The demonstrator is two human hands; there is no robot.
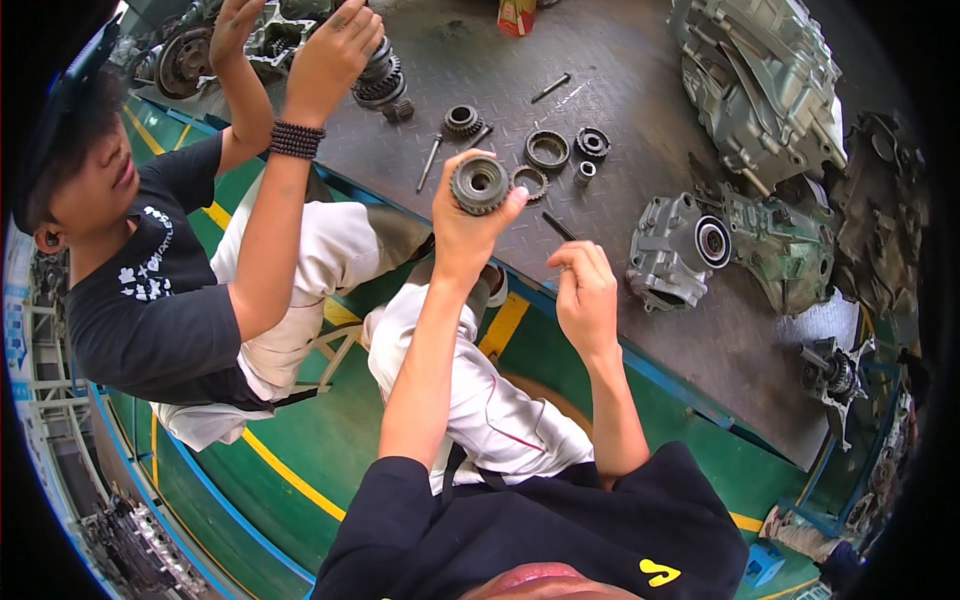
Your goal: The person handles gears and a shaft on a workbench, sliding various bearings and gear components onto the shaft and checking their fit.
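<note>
My left hand grips a round toothed gear and holds it up above the table's near edge, its face and centre hole upward. To the right of it, my right hand is raised with its fingers curled in, and nothing shows in it. A short dark rod lies on the table just beyond that hand. Close past the gear are a thin toothed ring, a larger ring, a small hub-like gear and a small metal sleeve.
Another gear and a bolt lie farther left on the metal table. Gearbox housings stand on the right, with a large casing behind. At the left, a co-worker raises both hands beside a gear shaft.
</note>
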